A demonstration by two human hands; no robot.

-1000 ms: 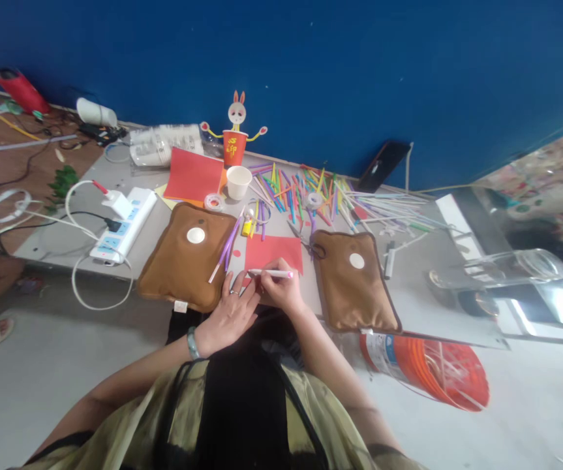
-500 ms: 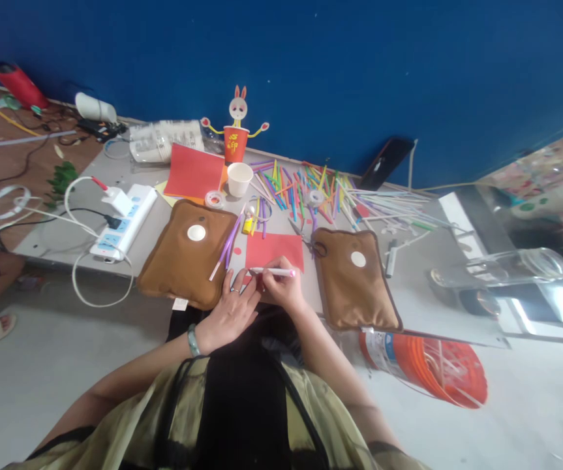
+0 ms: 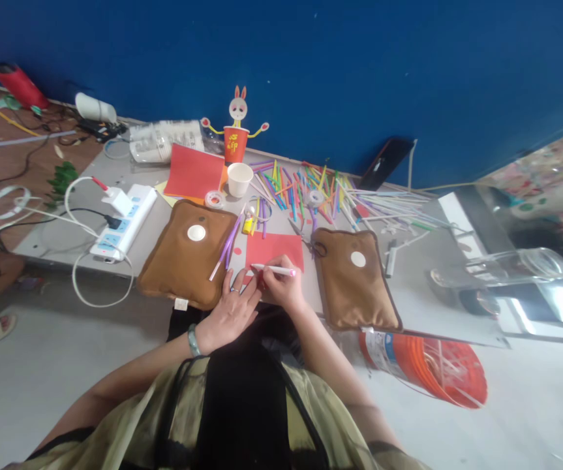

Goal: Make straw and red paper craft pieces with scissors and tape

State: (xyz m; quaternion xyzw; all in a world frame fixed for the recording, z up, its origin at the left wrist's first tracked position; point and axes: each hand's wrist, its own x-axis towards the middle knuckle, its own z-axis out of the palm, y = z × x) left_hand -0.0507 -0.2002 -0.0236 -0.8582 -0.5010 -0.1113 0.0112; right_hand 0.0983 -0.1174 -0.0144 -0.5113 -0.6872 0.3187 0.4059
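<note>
My right hand (image 3: pixel 284 284) is closed around a white marker with a pink end (image 3: pixel 277 269), its tip at the left part of a red sheet of paper (image 3: pixel 281 248). Just to the left, my left hand (image 3: pixel 232 308) lies with fingers stretched out at the table's front edge, a ring and a bracelet on it. Its fingertips are by small red paper pieces. On either side lie brown hot-water bags: one at the left (image 3: pixel 173 254) with purple sticks (image 3: pixel 228 245) on it, one at the right (image 3: pixel 354 281). Scissors (image 3: pixel 305 236) lie beyond the paper.
Many coloured sticks (image 3: pixel 286 189) are strewn along the back. A white paper cup (image 3: pixel 239 179) stands before a red cup with a rabbit figure (image 3: pixel 235 143). A power strip (image 3: pixel 124 222) is at the left. Below the right edge lies an orange bucket (image 3: pixel 428 369).
The marker and my right fingers have shifted very slightly at the paper's left part. My left hand stays where it was.
</note>
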